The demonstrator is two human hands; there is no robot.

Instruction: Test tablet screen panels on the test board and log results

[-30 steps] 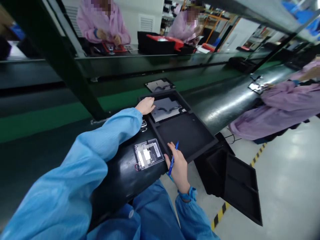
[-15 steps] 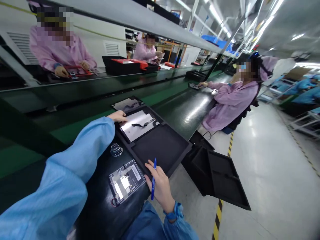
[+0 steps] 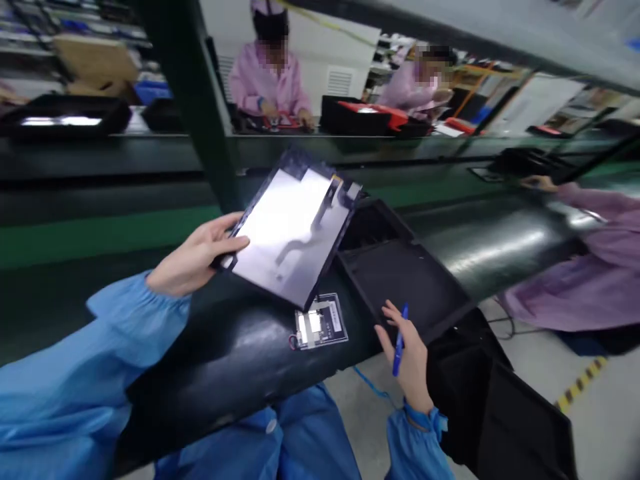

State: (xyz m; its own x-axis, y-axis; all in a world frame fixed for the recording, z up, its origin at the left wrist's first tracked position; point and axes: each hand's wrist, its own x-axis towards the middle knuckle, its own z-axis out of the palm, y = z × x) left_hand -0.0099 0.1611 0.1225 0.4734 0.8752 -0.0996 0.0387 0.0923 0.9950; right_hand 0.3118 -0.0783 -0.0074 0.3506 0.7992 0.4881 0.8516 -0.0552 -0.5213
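My left hand (image 3: 195, 257) grips the left edge of a flat panel (image 3: 290, 233) with a shiny silver back and a dark ribbon cable, holding it tilted above the dark bench. My right hand (image 3: 407, 353) holds a blue pen (image 3: 399, 340) between its fingers and rests its fingertips on the near edge of a black foam tray (image 3: 400, 277), whose compartments look empty. A small circuit module (image 3: 320, 323) with white labels and a red wire lies on the bench just below the lifted panel.
A green conveyor belt (image 3: 100, 230) runs behind the bench. A dark upright post (image 3: 200, 107) stands ahead. Black trays (image 3: 505, 420) are stacked at my right knee. People in pink coats work across the line and to my right (image 3: 600, 267).
My left hand has lifted the silver panel out of the tray's far compartment and raised it tilted over the bench. My right hand stays at the tray edge with the pen.
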